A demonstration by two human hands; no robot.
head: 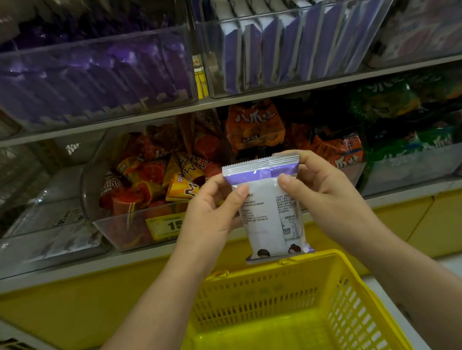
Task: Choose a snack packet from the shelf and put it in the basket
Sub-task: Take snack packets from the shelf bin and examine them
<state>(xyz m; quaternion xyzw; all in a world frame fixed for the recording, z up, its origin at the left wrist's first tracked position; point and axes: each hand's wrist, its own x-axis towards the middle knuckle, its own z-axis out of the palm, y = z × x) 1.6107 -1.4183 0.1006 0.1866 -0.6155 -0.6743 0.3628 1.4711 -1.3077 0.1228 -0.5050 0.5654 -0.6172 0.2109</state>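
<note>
Both hands, left hand (213, 206) and right hand (321, 193), pinch a white-and-purple snack packet (267, 207) upright, fingers closed on its side edges. Its lower edge hangs just above the far rim of the open yellow basket (351, 303), before the shelf (138, 121).

Yellow shelf base (69, 309), clear bins (102, 74) on grey shelves (273, 96)
</note>
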